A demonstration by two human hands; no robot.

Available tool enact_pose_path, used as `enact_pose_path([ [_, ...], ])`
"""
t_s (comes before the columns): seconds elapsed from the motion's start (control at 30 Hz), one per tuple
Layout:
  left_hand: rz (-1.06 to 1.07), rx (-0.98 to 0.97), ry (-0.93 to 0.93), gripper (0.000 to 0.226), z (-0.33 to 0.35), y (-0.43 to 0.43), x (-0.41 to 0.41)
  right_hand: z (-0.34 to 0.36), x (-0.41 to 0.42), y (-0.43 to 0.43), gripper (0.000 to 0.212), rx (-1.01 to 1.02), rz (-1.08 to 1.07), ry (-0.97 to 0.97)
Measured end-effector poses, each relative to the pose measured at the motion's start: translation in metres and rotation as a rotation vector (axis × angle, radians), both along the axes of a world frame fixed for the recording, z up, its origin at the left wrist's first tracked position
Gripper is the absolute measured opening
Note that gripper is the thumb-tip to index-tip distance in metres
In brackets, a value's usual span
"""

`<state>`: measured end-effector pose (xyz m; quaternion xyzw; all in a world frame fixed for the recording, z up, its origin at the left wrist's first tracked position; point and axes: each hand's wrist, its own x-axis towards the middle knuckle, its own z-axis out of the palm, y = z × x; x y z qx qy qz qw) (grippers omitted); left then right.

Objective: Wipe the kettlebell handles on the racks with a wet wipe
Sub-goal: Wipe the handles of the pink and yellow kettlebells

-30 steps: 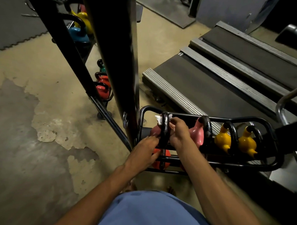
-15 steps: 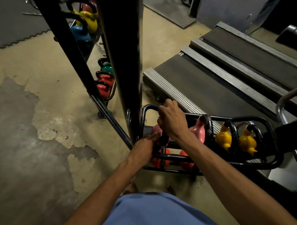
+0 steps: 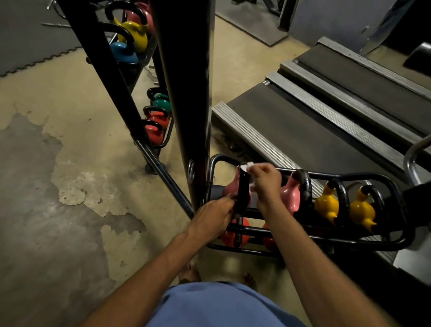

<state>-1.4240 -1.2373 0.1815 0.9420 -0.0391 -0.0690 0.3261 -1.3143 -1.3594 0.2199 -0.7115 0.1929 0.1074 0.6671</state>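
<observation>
A low black tubular steel rack (image 3: 389,241) stands on the worn concrete floor (image 3: 59,206), beside the end of a dark treadmill belt (image 3: 297,132). Its upper tier carries four small kettlebells in a row. At the rack's left end sits the pink kettlebell with a thick black handle (image 3: 241,191); the handle's coating looks scuffed and dull, and the pink body shows on either side of it. Next along is a second pink kettlebell (image 3: 291,195), its black handle worn grey in patches, then two glossy yellow kettlebells (image 3: 327,205) near the rack's right end. On the lower tier, under the left end, two red-orange kettlebells (image 3: 233,234) are partly hidden by the rails.

The left hand (image 3: 213,217) has its grip closed around the lower part of the black handle, fingers wrapped onto it near the front rail. The right hand (image 3: 266,181) is at the top of the same handle, its grip pinching a small white wet wipe (image 3: 246,166) against the handle's upper bend; a corner of the wipe sticks out to the left of the fingers.

A wide black steel upright (image 3: 185,88) rises just left of the rack's left end. Behind it, a second rack holds a yellow kettlebell (image 3: 133,35), a blue one (image 3: 123,51), a green one (image 3: 161,103) and red ones (image 3: 154,133). The person's blue shirt (image 3: 227,312) fills the bottom edge.
</observation>
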Motion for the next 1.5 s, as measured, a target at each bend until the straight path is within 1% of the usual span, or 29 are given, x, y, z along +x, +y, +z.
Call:
enact_pose_path([
  [0.07, -0.016, 0.035, 0.013, 0.048, 0.0, 0.002, 0.001, 0.003, 0.009, 0.005, 0.01, -0.464, 0.23, -0.272],
  [0.1, -0.033, 0.065, 0.032, 0.054, 0.0, 0.002, 0.001, 0.006, 0.009, 0.007, 0.013, -0.631, 0.336, -0.396],
  [0.17, -0.049, 0.093, 0.055, 0.06, 0.002, 0.003, 0.002, 0.006, 0.001, 0.007, 0.016, -0.864, 0.48, -0.583],
  [0.2, -0.053, 0.088, 0.055, 0.059, 0.001, 0.004, 0.003, 0.004, -0.007, 0.005, 0.016, -0.898, 0.492, -0.629],
  [0.23, -0.054, 0.077, 0.052, 0.057, 0.001, 0.004, 0.003, 0.002, -0.017, 0.002, 0.015, -0.862, 0.464, -0.66],
  [0.3, -0.04, 0.047, 0.048, 0.053, -0.001, 0.004, 0.002, -0.002, -0.039, -0.005, 0.012, -0.683, 0.328, -0.57],
  [0.33, -0.035, 0.031, 0.033, 0.05, -0.001, 0.004, 0.002, -0.005, -0.048, -0.009, 0.009, -0.557, 0.24, -0.455],
  [0.4, -0.063, 0.029, -0.032, 0.039, -0.001, 0.004, 0.001, -0.006, -0.057, -0.012, 0.004, -0.185, 0.082, -0.146],
  [0.43, -0.096, 0.071, -0.066, 0.034, -0.002, 0.005, 0.0, -0.005, -0.058, -0.013, 0.011, 0.008, 0.038, -0.011],
  [0.47, -0.139, 0.141, -0.1, 0.034, -0.002, 0.007, 0.0, -0.004, -0.055, -0.013, 0.017, 0.144, 0.023, 0.089],
  [0.5, -0.186, 0.218, -0.132, 0.038, -0.002, 0.01, 0.001, -0.003, -0.051, -0.014, 0.021, 0.225, 0.02, 0.151],
  [0.53, -0.232, 0.292, -0.169, 0.046, -0.003, 0.013, 0.002, -0.004, -0.046, -0.014, 0.023, 0.252, 0.019, 0.179],
  [0.6, -0.316, 0.428, -0.234, 0.059, -0.007, 0.021, 0.004, -0.007, -0.038, -0.012, 0.02, 0.237, -0.014, 0.159],
  [0.63, -0.346, 0.477, -0.244, 0.063, -0.01, 0.024, 0.004, -0.008, -0.034, -0.009, 0.015, 0.183, -0.025, 0.103],
  [0.67, -0.366, 0.501, -0.237, 0.067, -0.014, 0.027, 0.004, -0.009, -0.03, -0.005, 0.01, 0.067, -0.012, 0.011],
  [0.7, -0.38, 0.517, -0.219, 0.069, -0.018, 0.03, 0.005, -0.009, -0.026, 0.0, 0.008, -0.089, 0.036, -0.11],
  [0.83, -0.454, 0.579, -0.194, 0.074, -0.025, 0.037, 0.009, -0.01, -0.022, 0.013, 0.011, -0.847, 0.38, -0.682],
  [0.9, -0.469, 0.537, -0.191, 0.075, -0.026, 0.038, 0.01, -0.009, -0.031, 0.012, 0.013, -1.054, 0.479, -0.809],
  [0.93, -0.468, 0.512, -0.194, 0.074, -0.025, 0.038, 0.01, -0.01, -0.039, 0.009, 0.013, -1.071, 0.481, -0.831],
  [0.97, -0.458, 0.498, -0.202, 0.073, -0.024, 0.037, 0.009, -0.01, -0.049, 0.007, 0.014, -1.031, 0.452, -0.825],
  [1.03, -0.423, 0.5, -0.219, 0.072, -0.024, 0.036, 0.007, -0.011, -0.071, 0.0, 0.013, -0.824, 0.3, -0.729],
  [1.1, -0.401, 0.516, -0.242, 0.07, -0.024, 0.035, 0.005, -0.012, -0.086, -0.002, 0.009, -0.536, 0.11, -0.5],
  [1.17, -0.404, 0.528, -0.263, 0.064, -0.023, 0.036, 0.005, -0.01, -0.079, 0.001, 0.01, -0.198, -0.031, -0.175],
  [1.23, -0.419, 0.523, -0.279, 0.059, -0.021, 0.037, 0.005, -0.001, -0.064, 0.002, 0.021, 0.041, -0.089, 0.051],
  [1.27, -0.42, 0.513, -0.287, 0.058, -0.019, 0.038, 0.006, 0.004, -0.057, 0.001, 0.024, 0.107, -0.095, 0.112],
  [1.33, -0.417, 0.497, -0.293, 0.061, -0.02, 0.038, 0.005, 0.008, -0.048, 0.0, 0.021, 0.121, -0.076, 0.127],
  [1.37, -0.418, 0.497, -0.287, 0.063, -0.021, 0.038, 0.005, 0.006, -0.045, 0.001, 0.018, 0.073, -0.069, 0.083],
  [1.43, -0.403, 0.465, -0.273, 0.067, -0.025, 0.038, 0.007, 0.0, -0.039, 0.005, 0.008, -0.161, -0.037, -0.117],
  [1.5, -0.398, 0.41, -0.245, 0.071, -0.027, 0.039, 0.01, -0.004, -0.033, 0.012, 0.009, -0.474, 0.09, -0.395],
])
